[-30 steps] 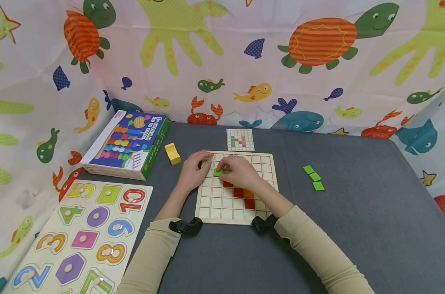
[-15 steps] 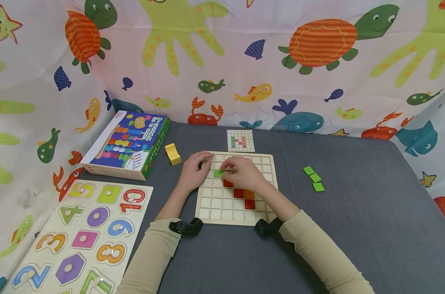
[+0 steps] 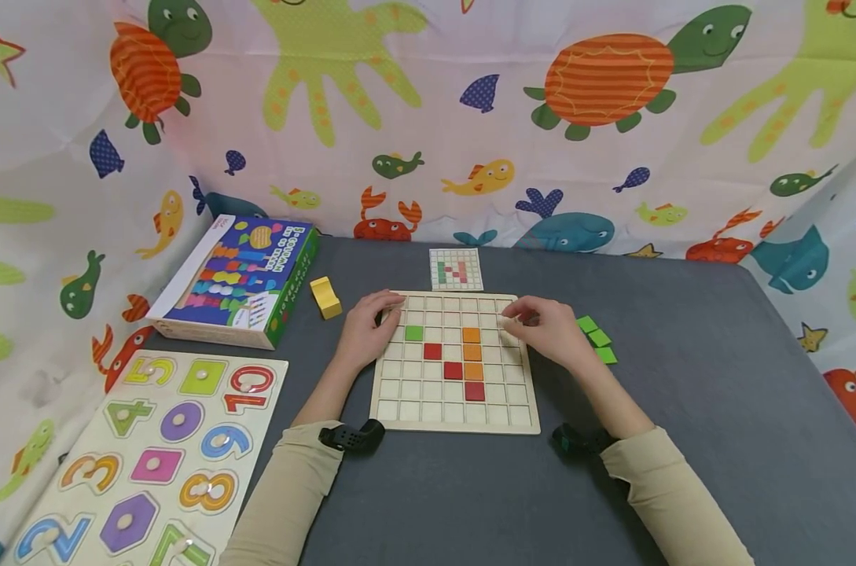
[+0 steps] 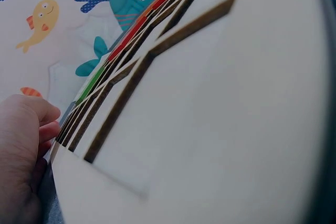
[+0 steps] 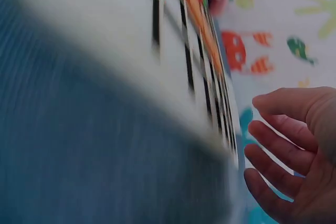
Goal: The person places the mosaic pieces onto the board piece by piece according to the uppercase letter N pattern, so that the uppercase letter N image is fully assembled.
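Observation:
A wooden grid board point(image 3: 409, 410) lies on the grey table. On it sit a green tile point(image 3: 414, 333), three red tiles point(image 3: 453, 370) in a diagonal and three orange tiles point(image 3: 472, 354) in a column. My left hand point(image 3: 367, 328) rests against the board's upper left edge, fingers and thumb relaxed; the left wrist view shows its fingers beside the board's rim. Over the board's right edge is my right hand point(image 3: 544, 330), fingers loosely bent and apart, nothing visible between them in the right wrist view. Three loose green tiles point(image 3: 599, 338) lie just beyond it, to the right.
Behind the board lies a small pattern card point(image 3: 456, 270) with coloured squares. A yellow block point(image 3: 325, 298) and a game box point(image 3: 236, 275) stand to the left. In front of the box is a number puzzle board point(image 3: 134, 440). A printed curtain point(image 3: 442, 79) hangs behind the table.
My right hand has let go of the green tile, which now lies in a grid cell, and has moved right to the board's edge. The left hand stays at the left edge.

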`<action>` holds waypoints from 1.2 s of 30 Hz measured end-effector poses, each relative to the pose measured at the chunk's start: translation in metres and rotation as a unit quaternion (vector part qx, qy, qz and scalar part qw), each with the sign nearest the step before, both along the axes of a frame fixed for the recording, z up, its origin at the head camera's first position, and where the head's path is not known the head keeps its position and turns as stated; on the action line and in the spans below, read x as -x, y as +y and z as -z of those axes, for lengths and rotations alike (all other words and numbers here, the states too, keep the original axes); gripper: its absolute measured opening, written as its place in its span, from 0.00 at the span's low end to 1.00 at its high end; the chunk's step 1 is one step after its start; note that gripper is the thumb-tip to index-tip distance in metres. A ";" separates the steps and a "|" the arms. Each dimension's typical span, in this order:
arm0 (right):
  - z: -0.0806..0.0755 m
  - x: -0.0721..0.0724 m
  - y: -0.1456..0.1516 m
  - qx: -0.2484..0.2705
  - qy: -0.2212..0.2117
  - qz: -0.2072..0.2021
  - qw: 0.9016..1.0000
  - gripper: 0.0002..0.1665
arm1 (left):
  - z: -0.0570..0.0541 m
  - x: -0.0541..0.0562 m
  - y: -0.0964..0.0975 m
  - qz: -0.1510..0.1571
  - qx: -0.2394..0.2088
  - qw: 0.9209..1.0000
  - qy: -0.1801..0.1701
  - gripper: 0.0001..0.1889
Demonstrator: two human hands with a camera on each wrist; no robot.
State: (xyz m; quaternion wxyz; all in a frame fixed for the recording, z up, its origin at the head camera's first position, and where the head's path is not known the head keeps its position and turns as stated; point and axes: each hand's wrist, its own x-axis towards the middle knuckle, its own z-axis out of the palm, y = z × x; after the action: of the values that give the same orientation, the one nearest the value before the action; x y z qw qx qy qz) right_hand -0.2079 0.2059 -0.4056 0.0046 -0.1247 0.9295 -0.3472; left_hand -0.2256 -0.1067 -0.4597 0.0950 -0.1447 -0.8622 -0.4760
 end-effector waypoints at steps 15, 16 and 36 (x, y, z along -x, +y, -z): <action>0.002 -0.007 0.097 -0.094 0.009 0.100 0.990 0.16 | 0.000 0.001 -0.001 -0.003 0.000 1.000 -0.009 0.15; 0.002 -0.007 0.098 -0.096 0.005 0.102 0.990 0.17 | 0.000 0.000 -0.001 -0.004 0.000 1.000 -0.009 0.15; -0.006 -0.002 0.058 -0.036 -0.017 0.089 0.995 0.20 | 0.001 0.000 0.000 -0.003 0.007 1.000 -0.002 0.15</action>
State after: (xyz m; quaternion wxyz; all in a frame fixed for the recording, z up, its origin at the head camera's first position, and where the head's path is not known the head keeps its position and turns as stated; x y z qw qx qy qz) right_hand -0.2061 0.2635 -0.3997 -0.0055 -0.0356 0.9484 -0.3151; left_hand -0.2261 -0.1070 -0.4611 0.0938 -0.1415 -0.8663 -0.4697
